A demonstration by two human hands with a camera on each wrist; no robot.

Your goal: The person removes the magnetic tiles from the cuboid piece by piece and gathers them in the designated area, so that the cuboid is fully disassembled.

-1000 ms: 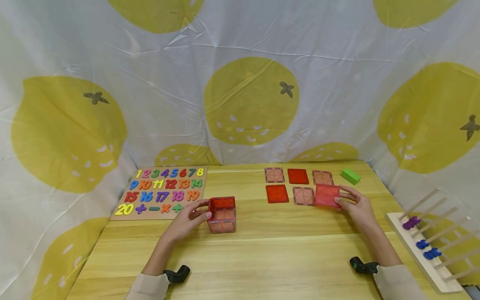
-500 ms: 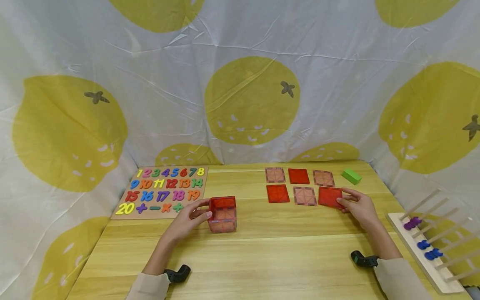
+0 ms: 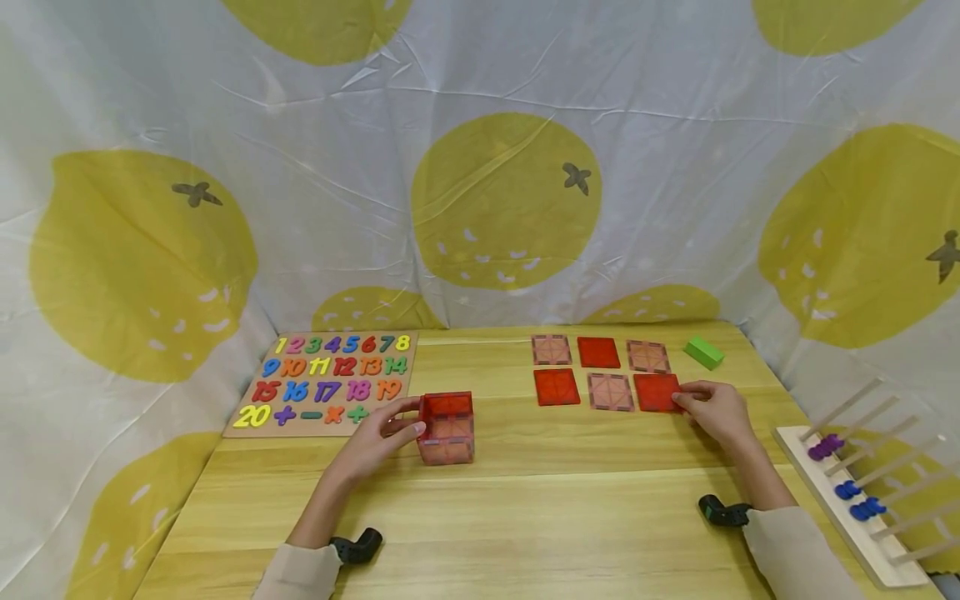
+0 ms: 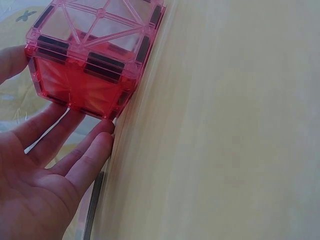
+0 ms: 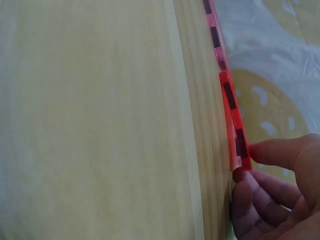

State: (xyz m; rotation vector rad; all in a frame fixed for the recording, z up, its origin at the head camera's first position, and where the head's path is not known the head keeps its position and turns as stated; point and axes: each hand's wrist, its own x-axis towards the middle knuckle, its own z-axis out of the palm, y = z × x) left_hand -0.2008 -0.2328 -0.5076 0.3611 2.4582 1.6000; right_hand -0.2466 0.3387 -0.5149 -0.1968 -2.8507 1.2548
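Note:
My left hand [image 3: 384,442] grips the left side of an open-topped box of red and pink magnetic tiles [image 3: 447,452], which sits on the table. In the left wrist view, the thumb is at one edge of the box [image 4: 92,82] and the fingers bear against its red wall. Over on the right, my right hand [image 3: 715,410] pinches the right edge of a red magnetic tile [image 3: 656,392] at the end of the front row. Seen from the right wrist, the thumb lies over this red tile [image 5: 233,110] with fingertips under its edge, which stands slightly raised.
Beside that tile lie a pink tile [image 3: 611,392] and another red tile [image 3: 557,387]. Behind them run pink, red and pink tiles. A green block [image 3: 704,352] lies at the back right, a number board [image 3: 322,385] at left, and a pegged bead rack [image 3: 840,500] at right.
My right hand has lowered the red tile to the table and slid it slightly left against the pink tile. The left hand and the box have stayed in place.

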